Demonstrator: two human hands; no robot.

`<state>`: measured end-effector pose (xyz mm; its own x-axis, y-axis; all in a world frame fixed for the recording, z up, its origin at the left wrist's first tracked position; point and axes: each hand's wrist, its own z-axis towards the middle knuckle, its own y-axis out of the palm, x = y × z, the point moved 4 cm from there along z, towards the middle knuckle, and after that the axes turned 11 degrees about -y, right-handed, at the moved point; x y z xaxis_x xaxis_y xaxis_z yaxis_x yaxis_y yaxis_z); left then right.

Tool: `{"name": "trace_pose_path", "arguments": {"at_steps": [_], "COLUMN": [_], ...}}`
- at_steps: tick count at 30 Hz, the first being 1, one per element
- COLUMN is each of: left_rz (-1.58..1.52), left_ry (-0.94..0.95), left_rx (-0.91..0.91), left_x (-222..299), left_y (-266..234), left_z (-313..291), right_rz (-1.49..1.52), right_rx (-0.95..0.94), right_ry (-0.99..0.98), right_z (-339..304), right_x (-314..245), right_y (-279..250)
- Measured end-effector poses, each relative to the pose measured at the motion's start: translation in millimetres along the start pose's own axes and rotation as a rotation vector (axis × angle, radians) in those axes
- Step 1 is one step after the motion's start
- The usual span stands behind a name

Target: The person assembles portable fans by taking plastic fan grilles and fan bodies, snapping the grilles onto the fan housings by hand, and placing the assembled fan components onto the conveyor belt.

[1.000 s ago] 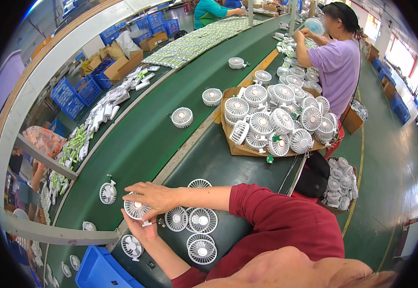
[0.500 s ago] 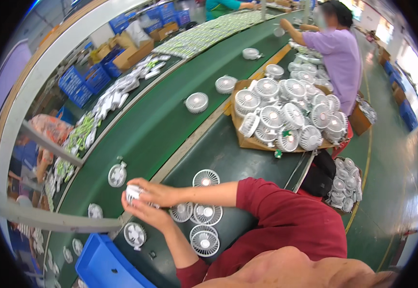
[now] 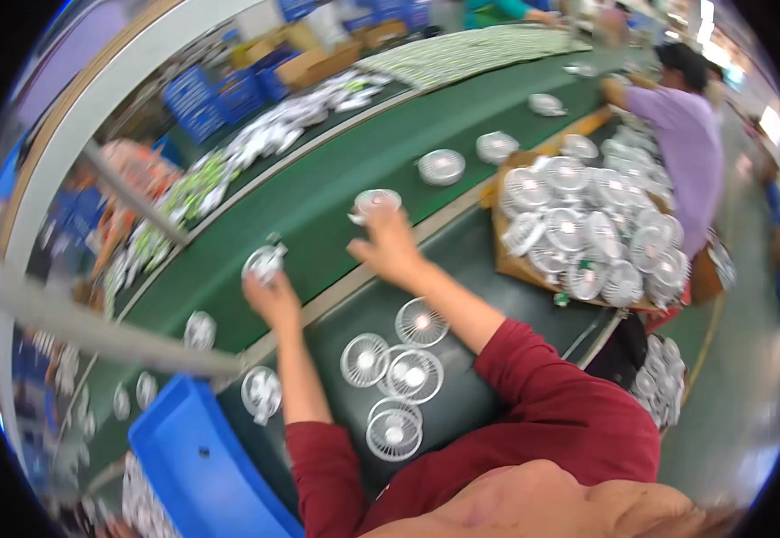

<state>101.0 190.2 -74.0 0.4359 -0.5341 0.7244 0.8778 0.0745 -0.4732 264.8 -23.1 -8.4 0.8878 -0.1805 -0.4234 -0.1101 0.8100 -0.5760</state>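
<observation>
Fingers of both my hands reach over the long green belt, the largest thing near them. On it lie two white fan heads. My right hand has the thumb wide from the fingers, at the near edge of the caged fan head; my left hand touches the open fan head, but because of blur I cannot tell if it grips. I expect them light, of stiff, smooth plastic, a little slippery: better to hold around the rim. Blades seem more fragile, also the small neck.
</observation>
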Motion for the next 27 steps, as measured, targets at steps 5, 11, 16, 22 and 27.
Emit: {"name": "trace_pose_path", "arguments": {"at_steps": [5,11,16,22,27], "left_rz": [0.313,0.482,0.257,0.013,-0.954], "left_ry": [-0.011,-0.086,-0.047,-0.035,-0.703], "left_rx": [-0.040,-0.324,-0.436,-0.362,-0.573], "left_x": [-28.7,-52.5,-32.4,-28.5,7.5], "left_y": [38.7,65.1,53.5,23.6,8.7], "left_z": [65.4,80.8,65.3,36.1,-30.6], "right_rz": [0.572,0.280,0.454,1.136,1.543], "right_rx": [-0.442,-0.864,-0.889,-0.661,-0.306], "right_ry": [-0.510,-0.648,-0.505,0.130,0.431], "right_z": [-63.3,-107.3,-94.2,-51.3,-36.8], "right_x": [-68.8,-100.8,-91.7,-67.1,-43.8], "right_y": [1.8,19.5,14.8,12.1,-3.9]}}
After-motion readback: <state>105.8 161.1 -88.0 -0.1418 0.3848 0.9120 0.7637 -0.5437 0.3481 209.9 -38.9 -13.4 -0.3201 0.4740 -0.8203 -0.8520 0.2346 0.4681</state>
